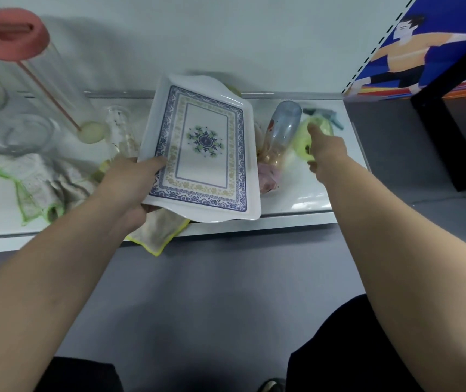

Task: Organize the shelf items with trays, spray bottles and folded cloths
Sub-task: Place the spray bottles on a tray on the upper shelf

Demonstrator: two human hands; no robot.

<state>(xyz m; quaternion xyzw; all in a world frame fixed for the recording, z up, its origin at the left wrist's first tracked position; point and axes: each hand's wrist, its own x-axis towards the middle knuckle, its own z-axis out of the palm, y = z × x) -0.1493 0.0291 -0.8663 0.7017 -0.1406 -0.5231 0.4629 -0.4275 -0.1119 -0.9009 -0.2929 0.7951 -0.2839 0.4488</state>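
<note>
White patterned tray (202, 148) is lifted off the shelf (311, 193), pinched at its near-left edge by the left grip (130, 185), thumb on top. Its long axis runs about 6 to 12 o'clock, face up. At 3 o'clock of it, the right grip (327, 154) reaches with fingers stretched, holding nothing, to the green spray bottle (301, 142), which lies on its side, trigger toward 1 o'clock. I'd judge the sorting barely begun. Next, the bottle needs gripping and standing upright, and the tray needs a flat spot.
</note>
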